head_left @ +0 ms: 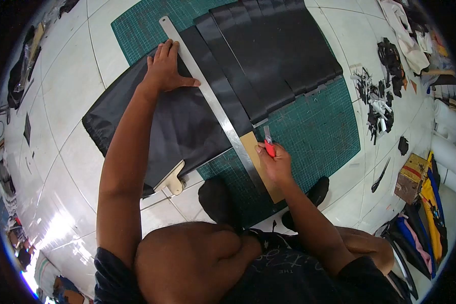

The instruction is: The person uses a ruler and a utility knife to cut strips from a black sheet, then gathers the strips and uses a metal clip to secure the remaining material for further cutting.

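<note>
My left hand [168, 71] lies spread on the black fabric [182, 121], its fingers and thumb against the edge of a long metal ruler [213, 101]. The ruler runs diagonally over the black sheets and down onto the green cutting mat [314, 131]. A red utility knife [269, 147] is in my right hand [277, 164], blade pointing up and away from me. Beneath that hand is a tan cardboard strip [261, 167], set along the ruler's right side. Overlapping black strips [268, 55] cover the upper part of the mat.
A cream clamp-like tool [175, 181] sits at the fabric's lower edge. Black and silver scraps [379, 106] lie on the tiled floor at right, near a worn box [410, 177]. My dark-covered feet [215, 197] touch the mat's near edge.
</note>
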Tool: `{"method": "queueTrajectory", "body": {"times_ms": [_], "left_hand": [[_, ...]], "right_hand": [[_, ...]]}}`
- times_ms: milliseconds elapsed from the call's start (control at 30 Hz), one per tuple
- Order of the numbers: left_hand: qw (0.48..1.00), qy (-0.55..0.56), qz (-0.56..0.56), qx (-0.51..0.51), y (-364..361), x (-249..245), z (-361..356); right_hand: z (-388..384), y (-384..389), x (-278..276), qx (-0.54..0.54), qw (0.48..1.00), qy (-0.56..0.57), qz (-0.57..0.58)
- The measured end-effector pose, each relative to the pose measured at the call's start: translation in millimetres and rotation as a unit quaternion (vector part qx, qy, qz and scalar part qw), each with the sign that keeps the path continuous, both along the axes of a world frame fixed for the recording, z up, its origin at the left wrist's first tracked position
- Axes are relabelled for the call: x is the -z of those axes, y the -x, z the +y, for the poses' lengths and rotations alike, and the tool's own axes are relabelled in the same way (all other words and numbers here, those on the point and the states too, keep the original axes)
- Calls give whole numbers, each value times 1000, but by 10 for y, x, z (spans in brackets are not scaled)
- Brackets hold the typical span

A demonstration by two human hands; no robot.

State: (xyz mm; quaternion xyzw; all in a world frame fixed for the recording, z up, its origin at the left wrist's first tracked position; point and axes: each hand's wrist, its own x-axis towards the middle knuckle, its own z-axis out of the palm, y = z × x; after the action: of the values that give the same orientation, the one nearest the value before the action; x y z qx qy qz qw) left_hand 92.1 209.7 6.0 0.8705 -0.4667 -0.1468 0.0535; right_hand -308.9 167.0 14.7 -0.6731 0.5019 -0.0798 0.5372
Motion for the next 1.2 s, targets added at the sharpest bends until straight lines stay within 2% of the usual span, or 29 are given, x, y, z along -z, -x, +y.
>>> {"method": "queueTrajectory", "body": {"times_ms": [333, 433, 467, 500, 567, 667, 767, 833, 933, 1033, 1067, 1200], "left_hand": [[999, -42, 20, -17, 76, -140, -67], [997, -73, 9, -23, 61, -240, -105], [996, -83, 5, -20, 79, -271, -109], [996, -92, 1, -15, 95, -272, -108], [994, -110, -7, -13, 79, -246, -137], [992, -127, -10, -15, 91, -280, -158], [993, -114, 0, -20, 81, -275, -154], [993, -117, 5, -18, 79, -287, -164], [992, -121, 10, -26, 97, -289, -155], [993, -113, 20, -25, 80, -345, -155], [993, -113, 24, -25, 83, -360, -162], [994, -108, 11, -19, 63, -299, -161]], "right_hand": [[-55, 76, -2, -25, 999, 23, -8], [-249, 304, 117, 118, 992, -14, -30], [-396, 407, 92, 51, 991, 123, 12], [-565, 480, 55, -17, 965, 257, 55], [-821, 433, -63, -4, 950, 285, 129], [-1061, 237, -200, 54, 985, 163, 31], [-990, -286, -375, 23, 990, 123, -71], [-771, -781, -767, -1, 995, 6, -97], [-679, -1346, -876, -96, 994, -42, 14], [-679, -1793, -522, -222, 963, 141, 56], [-712, -1978, -461, -251, 955, 121, 99], [-679, -2603, -357, -294, 925, 200, 132]]}}
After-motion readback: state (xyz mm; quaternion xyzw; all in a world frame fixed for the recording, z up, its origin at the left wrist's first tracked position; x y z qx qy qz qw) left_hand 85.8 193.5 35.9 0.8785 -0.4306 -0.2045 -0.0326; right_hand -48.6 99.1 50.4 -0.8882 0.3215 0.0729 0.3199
